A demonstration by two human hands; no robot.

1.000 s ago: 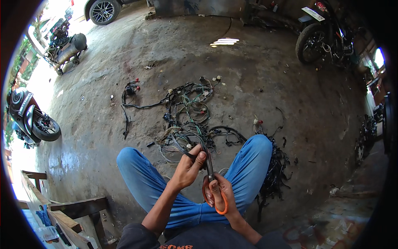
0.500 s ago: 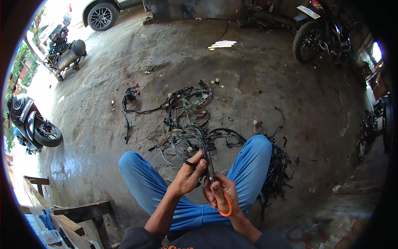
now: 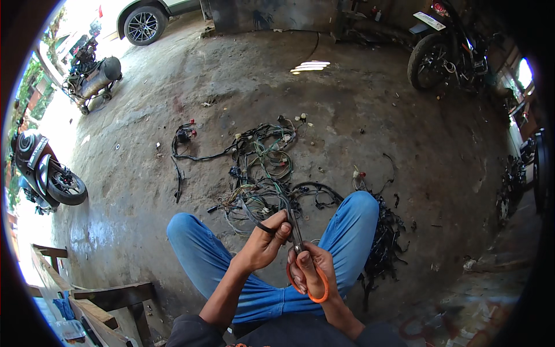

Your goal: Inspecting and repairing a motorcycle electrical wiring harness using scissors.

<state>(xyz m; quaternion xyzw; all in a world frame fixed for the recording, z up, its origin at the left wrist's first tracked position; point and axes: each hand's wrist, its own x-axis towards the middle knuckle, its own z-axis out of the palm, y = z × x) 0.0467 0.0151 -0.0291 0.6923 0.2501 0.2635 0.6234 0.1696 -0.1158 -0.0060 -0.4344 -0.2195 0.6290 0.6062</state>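
Note:
My left hand (image 3: 261, 245) is closed around a dark-wrapped stretch of a wiring harness (image 3: 250, 215), with a black loop coming out between its fingers. In my right hand (image 3: 317, 267) are scissors (image 3: 298, 236) with orange handles, my fingers in and around the loops. Their blades point away from me, lying along the harness just right of my left thumb. Whether the tips bite into the wrapping cannot be made out. Beyond my hands the harness spreads over the floor as tangled green, yellow and black wires (image 3: 267, 155) with several small connectors.
Black scraps (image 3: 386, 243) lie heaped beside my right knee. A wooden frame (image 3: 110, 295) stands at lower left. Around the concrete floor (image 3: 352, 139) are a motorcycle (image 3: 49, 173) at left, another motorcycle (image 3: 439, 55) at far right, an air compressor (image 3: 98, 78) and a car wheel (image 3: 143, 26).
My right hand and the scissors have shifted slightly to the right. My left hand keeps its hold on the harness, almost in the same place.

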